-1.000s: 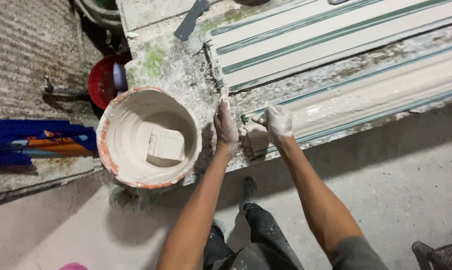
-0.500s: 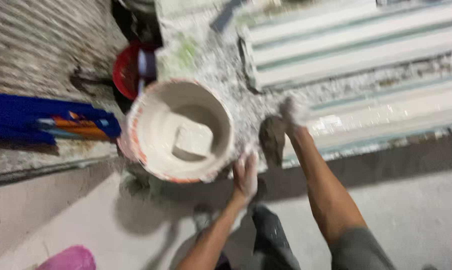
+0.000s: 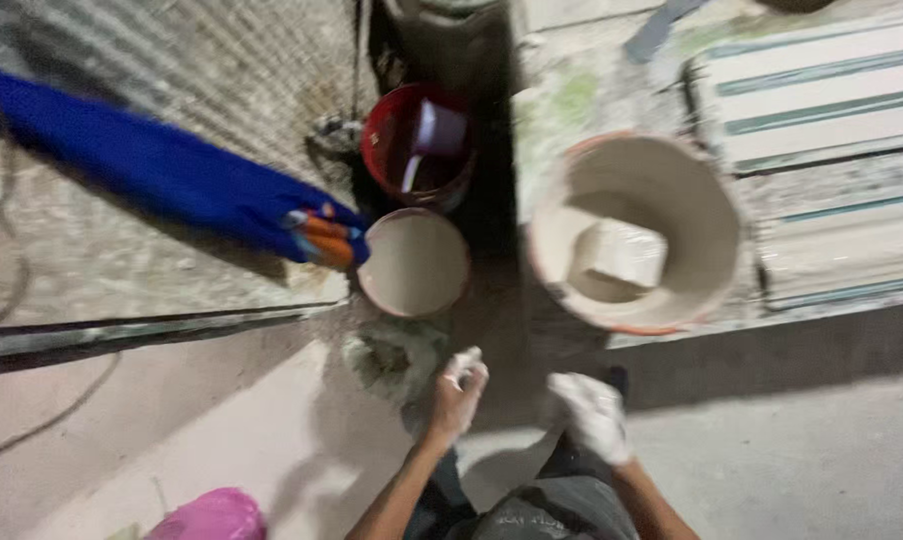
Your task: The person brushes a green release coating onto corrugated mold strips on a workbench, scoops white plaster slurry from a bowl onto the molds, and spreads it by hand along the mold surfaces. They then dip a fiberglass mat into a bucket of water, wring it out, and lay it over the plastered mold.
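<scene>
My left hand (image 3: 459,393) is smeared with white plaster, fingers curled, hanging over the floor just below a small round bowl (image 3: 415,262) of pale plaster. My right hand (image 3: 594,412), also coated white, hangs beside it with fingers bent; neither hand visibly holds anything. Above the right hand, a large plaster-caked bucket (image 3: 572,215) stands on the workbench with a flat white tool (image 3: 624,253) lying inside it. The picture is blurred by motion.
A red bucket (image 3: 392,140) with a white scoop stands behind the bowl. A blue bundle (image 3: 162,175) lies on the left ledge. White moulded strips (image 3: 822,90) lie on the bench at right. A grey plaster lump (image 3: 392,355) and a pink object (image 3: 212,515) sit on the floor.
Both hands have come off the bench and moulded strips and dropped low toward my body. The view has swung left, bringing the small bowl and red bucket toward the middle.
</scene>
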